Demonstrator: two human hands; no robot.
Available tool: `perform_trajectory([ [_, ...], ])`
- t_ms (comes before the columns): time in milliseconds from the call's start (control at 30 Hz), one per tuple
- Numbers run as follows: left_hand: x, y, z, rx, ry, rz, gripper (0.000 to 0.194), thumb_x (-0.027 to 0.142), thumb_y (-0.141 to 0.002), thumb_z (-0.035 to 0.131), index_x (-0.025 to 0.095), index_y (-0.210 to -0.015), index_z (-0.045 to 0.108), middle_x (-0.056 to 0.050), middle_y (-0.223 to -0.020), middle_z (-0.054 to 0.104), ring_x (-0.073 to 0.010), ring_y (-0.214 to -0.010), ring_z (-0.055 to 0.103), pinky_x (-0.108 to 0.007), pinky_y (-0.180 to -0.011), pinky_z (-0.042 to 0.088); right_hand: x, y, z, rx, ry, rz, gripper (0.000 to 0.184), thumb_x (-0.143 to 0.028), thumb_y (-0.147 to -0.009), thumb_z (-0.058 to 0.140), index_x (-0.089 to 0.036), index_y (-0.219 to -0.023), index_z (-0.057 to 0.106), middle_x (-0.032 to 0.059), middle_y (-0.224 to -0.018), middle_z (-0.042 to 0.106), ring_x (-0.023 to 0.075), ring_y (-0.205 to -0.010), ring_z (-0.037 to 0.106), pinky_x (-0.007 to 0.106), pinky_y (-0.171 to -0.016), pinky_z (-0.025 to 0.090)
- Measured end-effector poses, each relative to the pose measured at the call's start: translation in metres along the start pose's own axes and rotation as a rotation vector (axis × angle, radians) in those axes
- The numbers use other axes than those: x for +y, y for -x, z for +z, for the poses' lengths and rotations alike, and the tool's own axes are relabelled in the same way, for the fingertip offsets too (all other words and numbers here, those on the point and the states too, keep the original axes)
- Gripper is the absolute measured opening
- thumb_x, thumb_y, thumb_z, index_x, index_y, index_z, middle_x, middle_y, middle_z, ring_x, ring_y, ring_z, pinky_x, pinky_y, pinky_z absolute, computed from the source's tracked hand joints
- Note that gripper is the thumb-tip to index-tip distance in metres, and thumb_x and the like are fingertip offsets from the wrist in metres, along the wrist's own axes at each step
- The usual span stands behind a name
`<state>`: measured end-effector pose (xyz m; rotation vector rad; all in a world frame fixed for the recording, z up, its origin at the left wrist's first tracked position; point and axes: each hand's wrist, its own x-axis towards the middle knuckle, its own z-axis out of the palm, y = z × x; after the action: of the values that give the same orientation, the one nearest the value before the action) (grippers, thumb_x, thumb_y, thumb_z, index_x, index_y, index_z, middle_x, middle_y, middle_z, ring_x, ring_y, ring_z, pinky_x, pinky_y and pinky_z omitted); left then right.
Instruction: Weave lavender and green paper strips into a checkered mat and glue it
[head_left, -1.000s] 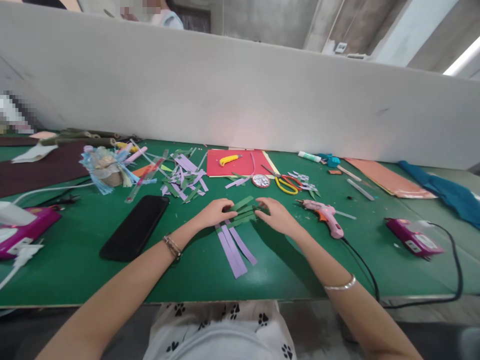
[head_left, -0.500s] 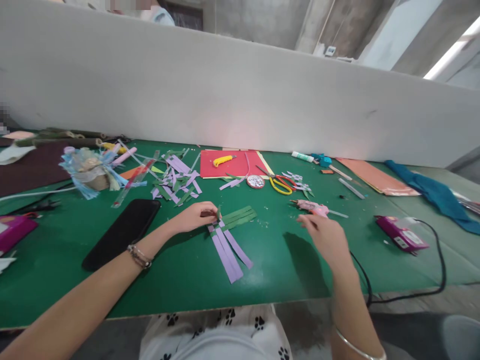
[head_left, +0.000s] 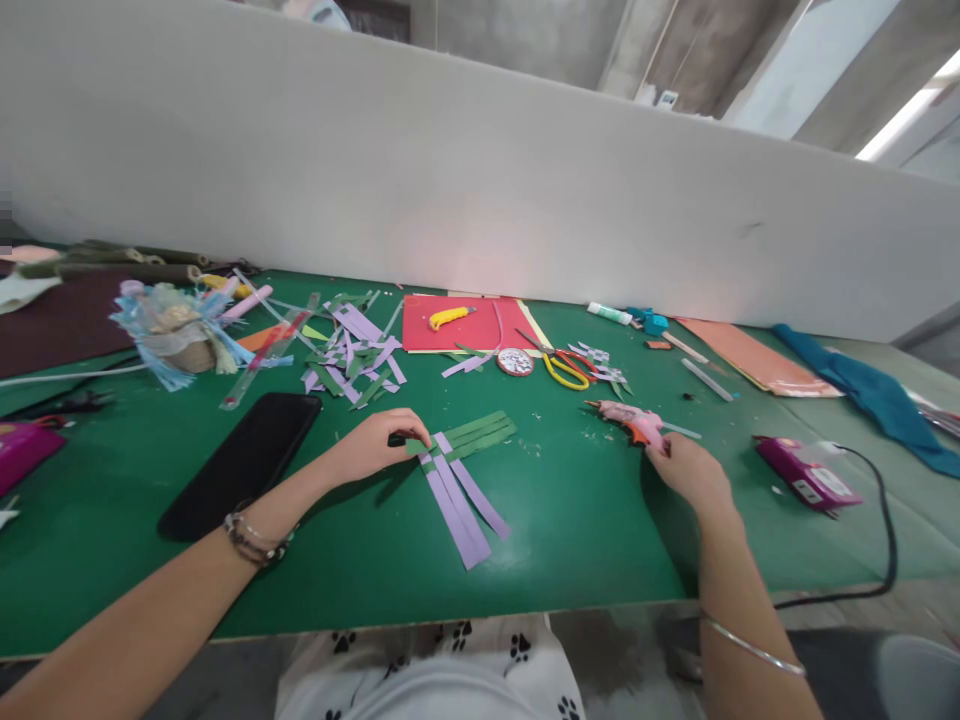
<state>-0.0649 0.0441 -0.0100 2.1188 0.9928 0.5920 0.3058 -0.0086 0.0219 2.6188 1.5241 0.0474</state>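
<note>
Green and purple paper strips [head_left: 456, 495], woven together at one corner, lie on the green table in front of me. My left hand [head_left: 384, 440] pinches the green strip end at that woven corner. To the right lies a pink glue gun [head_left: 626, 415] with an orange trigger and a clear glue stick out of its back. My right hand [head_left: 690, 475] has its fingers closed on the gun's handle, and the nozzle points left. Its fingertips are partly hidden behind the hand.
A black phone [head_left: 244, 465] lies beside my left forearm. Further back are cut paper scraps [head_left: 356, 350], a yellow cutter [head_left: 450, 317] on red paper [head_left: 420, 335], and scissors [head_left: 562, 372]. A purple box [head_left: 806, 475] with a black cord stands at right. A white partition [head_left: 480, 180] rises behind.
My right hand has moved right and down from above the glue gun to its handle and closed there. My left hand has shifted slightly left, with the green strip end now folded flatter.
</note>
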Motion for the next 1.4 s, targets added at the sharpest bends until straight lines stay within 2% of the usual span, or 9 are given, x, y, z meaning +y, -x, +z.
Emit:
perform_trajectory([
  [167,0.0,0.002,0.0,0.028,0.008,0.007,0.017,0.033,-0.072,0.048,0.019,-0.071,0.058,-0.003,-0.083,0.058,-0.0156,-0.076,0.057,-0.027,-0.071,0.046,-0.014,0.003,0.001,0.229,-0.194,-0.016,0.032,-0.026,-0.083,0.03,-0.009,-0.1,0.051,0.0149,-0.084,0.062,0.0223,-0.07,0.059,0.028,-0.056,0.039],
  [267,0.0,0.002,-0.001,0.007,0.018,0.024,0.018,0.035,-0.072,0.052,0.019,-0.073,0.058,-0.004,-0.084,0.059,-0.0163,-0.077,0.057,-0.027,-0.071,0.046,-0.034,0.013,-0.006,0.34,-0.364,-0.146,0.034,-0.033,-0.083,0.031,-0.013,-0.103,0.049,0.0124,-0.087,0.062,0.0222,-0.075,0.058,0.028,-0.058,0.04],
  [333,0.0,0.003,-0.002,-0.006,0.037,0.033,0.019,0.037,-0.073,0.052,0.019,-0.075,0.058,-0.005,-0.085,0.06,-0.0167,-0.078,0.057,-0.027,-0.071,0.047,-0.052,0.019,-0.01,0.374,-0.394,-0.278,0.039,-0.042,-0.08,0.037,-0.014,-0.103,0.049,0.0121,-0.09,0.061,0.0228,-0.08,0.058,0.029,-0.061,0.041],
  [500,-0.002,0.005,-0.003,0.001,0.038,0.032,0.019,0.037,-0.074,0.051,0.019,-0.076,0.057,-0.006,-0.086,0.061,-0.0177,-0.08,0.058,-0.027,-0.073,0.046,-0.093,0.03,-0.005,0.368,-0.325,-0.493,0.046,-0.05,-0.073,0.049,-0.016,-0.104,0.05,0.0116,-0.1,0.061,0.0242,-0.085,0.058,0.029,-0.06,0.042],
  [700,-0.003,0.002,-0.002,0.007,-0.008,0.014,0.018,0.033,-0.075,0.048,0.019,-0.075,0.059,-0.005,-0.086,0.062,-0.0177,-0.08,0.058,-0.026,-0.072,0.045,-0.112,0.038,0.005,0.321,-0.27,-0.655,0.035,-0.041,-0.079,0.047,-0.017,-0.105,0.05,0.0099,-0.105,0.06,0.0206,-0.083,0.059,0.026,-0.057,0.041],
  [1167,-0.003,0.004,-0.003,0.019,0.007,-0.003,0.015,0.029,-0.075,0.048,0.019,-0.075,0.058,-0.004,-0.085,0.062,-0.016,-0.077,0.058,-0.024,-0.068,0.045,-0.122,0.047,0.006,0.235,-0.186,-0.705,0.035,-0.039,-0.083,0.044,-0.017,-0.109,0.049,0.0089,-0.107,0.059,0.0184,-0.083,0.059,0.024,-0.052,0.037],
  [1400,-0.007,0.003,-0.001,0.035,-0.013,0.025,0.014,0.028,-0.075,0.048,0.019,-0.074,0.059,-0.003,-0.084,0.062,-0.0151,-0.077,0.058,-0.026,-0.072,0.045,-0.123,0.048,0.006,0.223,-0.146,-0.705,0.031,-0.035,-0.085,0.04,-0.018,-0.109,0.048,0.0095,-0.105,0.059,0.0179,-0.081,0.058,0.024,-0.051,0.036],
])
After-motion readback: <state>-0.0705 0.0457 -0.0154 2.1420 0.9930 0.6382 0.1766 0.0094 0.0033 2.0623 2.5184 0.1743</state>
